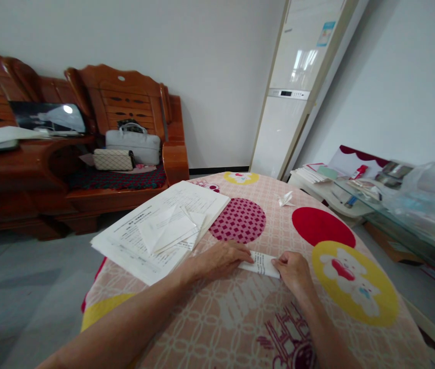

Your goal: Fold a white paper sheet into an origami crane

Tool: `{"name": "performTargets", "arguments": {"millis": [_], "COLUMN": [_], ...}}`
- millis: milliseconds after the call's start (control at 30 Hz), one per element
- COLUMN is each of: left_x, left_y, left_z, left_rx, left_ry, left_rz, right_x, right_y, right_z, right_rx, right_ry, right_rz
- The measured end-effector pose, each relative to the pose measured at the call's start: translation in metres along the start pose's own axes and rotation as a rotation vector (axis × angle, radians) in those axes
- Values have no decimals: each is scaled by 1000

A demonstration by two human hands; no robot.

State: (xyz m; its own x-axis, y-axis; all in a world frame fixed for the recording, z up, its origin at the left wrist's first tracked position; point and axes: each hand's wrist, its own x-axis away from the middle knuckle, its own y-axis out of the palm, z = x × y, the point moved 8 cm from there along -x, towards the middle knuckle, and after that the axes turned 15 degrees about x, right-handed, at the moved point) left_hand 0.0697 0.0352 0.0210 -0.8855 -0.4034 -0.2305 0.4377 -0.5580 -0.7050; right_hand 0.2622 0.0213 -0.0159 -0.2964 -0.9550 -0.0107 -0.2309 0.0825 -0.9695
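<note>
Head view looks down your two forearms to a small folded slip of paper point(260, 263) lying flat on the patterned tablecloth point(240, 318), just in front of you. Your left hand point(221, 260) lies on the slip's left end, fingers stretched nearly flat and pressing down on it. Your right hand point(294, 270) is curled at the slip's right end, fingertips pinching that edge — the printed middle of the paper shows between the two hands.

Just beyond your left hand, a stack of printed sheets point(163, 230) rests at the table's left edge, with a few folded white pieces on top. Farther across the table, near its far edge, sits a small folded paper figure point(285, 199) — well apart from your hands.

Past the table, a wooden bench point(125, 128) stands against the wall with a grey bag point(132, 143) on its seat. A tall white air conditioner point(297, 87) stands in the corner.
</note>
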Motion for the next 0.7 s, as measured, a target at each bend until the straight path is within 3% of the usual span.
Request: {"name": "performTargets", "arguments": {"millis": [133,333,567,700], "left_x": [6,11,11,11], "left_y": [5,10,14,15], "left_z": [12,10,12,14], "left_rx": [-79,-125,-170,-219], "left_ry": [39,19,13,25], "left_rz": [-85,-166,-187,-159], "right_x": [-1,0,0,7], "right_y": [2,3,2,-10], "right_z": [2,3,2,-3], "right_rx": [-17,-29,-38,-46], "right_ry": [5,-5,-4,-11], "right_rz": [5,12,5,41]}}
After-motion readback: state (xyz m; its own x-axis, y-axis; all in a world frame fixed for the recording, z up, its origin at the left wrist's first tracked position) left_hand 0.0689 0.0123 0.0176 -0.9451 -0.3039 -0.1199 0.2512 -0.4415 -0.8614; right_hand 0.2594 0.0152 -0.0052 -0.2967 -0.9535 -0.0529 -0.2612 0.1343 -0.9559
